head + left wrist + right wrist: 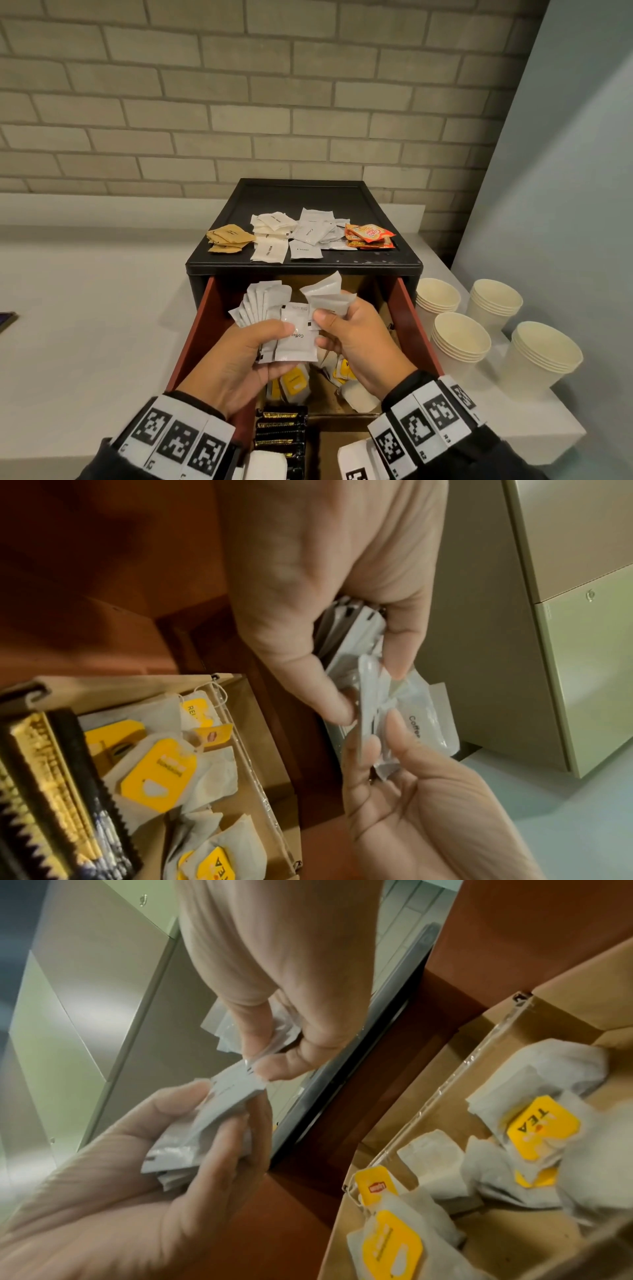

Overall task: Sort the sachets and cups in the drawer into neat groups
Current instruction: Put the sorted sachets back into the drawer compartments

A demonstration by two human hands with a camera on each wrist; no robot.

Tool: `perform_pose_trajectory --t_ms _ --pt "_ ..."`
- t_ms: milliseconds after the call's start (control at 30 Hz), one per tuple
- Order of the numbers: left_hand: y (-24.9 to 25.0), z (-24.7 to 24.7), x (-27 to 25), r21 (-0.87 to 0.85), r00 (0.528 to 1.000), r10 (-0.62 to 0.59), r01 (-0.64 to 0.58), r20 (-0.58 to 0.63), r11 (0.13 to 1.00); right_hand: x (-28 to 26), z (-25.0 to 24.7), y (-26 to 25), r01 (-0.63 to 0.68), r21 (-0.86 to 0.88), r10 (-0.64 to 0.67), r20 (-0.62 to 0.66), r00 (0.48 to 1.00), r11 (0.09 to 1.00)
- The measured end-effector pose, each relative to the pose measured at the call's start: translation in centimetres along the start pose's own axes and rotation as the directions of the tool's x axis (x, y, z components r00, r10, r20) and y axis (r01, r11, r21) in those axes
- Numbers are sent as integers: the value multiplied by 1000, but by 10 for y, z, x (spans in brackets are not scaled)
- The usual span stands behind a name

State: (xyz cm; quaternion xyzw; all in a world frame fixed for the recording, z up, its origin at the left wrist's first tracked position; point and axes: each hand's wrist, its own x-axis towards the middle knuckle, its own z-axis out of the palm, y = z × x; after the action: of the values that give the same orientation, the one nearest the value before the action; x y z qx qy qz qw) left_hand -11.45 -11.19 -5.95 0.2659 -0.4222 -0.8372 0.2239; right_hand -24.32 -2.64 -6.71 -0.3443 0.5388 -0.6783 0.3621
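Over the open red-brown drawer (202, 329), my left hand (270, 342) grips a fanned stack of white sachets (263, 305), a "Coffee" sachet (298, 339) on top. My right hand (325, 330) holds a few crumpled white sachets (329, 294) and pinches the edge of the top Coffee sachet. The left wrist view shows the left hand (369, 688) round the white sachets (363, 631), fingertips of both hands meeting at the Coffee sachet (421, 723). In the right wrist view the right hand (270, 1053) touches the stack (226, 1096). Four stacks of paper cups (459, 339) stand on the counter right of the drawer.
On the black cabinet top (308, 195) lie separate piles: brown sachets (229, 238), white ones (270, 236), creamer sachets (311, 233), orange sachets (368, 234). Inside the drawer are yellow-tagged tea bags (294, 380) and black sachets (281, 431) in cardboard compartments. A brick wall stands behind.
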Motion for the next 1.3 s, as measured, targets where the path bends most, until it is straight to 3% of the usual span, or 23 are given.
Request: perform_pose_trajectory --t_ms 133,200,367,600,767,967,1300 --pt "1 2 1 -28 995 -46 44 -84 999 4 -6 -7 142 196 -129 -78 989 970" --pt "2 3 2 -37 990 -59 55 -125 998 3 -7 -8 175 255 -169 -42 985 951" --pt "7 5 -1 -165 989 -65 44 -129 985 -1 3 1 271 -107 -254 150 956 957" --pt "8 6 -2 -143 992 -63 47 -106 989 -1 3 13 312 -377 -227 254 940 872" --pt "8 5 -1 -124 997 -33 23 -74 992 -2 1 5 161 -393 -52 273 961 905" --pt "6 3 2 -182 988 35 -62 -151 981 -3 -5 -3 -63 -222 102 171 980 973" --pt "4 2 -2 -83 989 106 -98 103 992 -8 6 -4 -192 -160 222 197 955 968"
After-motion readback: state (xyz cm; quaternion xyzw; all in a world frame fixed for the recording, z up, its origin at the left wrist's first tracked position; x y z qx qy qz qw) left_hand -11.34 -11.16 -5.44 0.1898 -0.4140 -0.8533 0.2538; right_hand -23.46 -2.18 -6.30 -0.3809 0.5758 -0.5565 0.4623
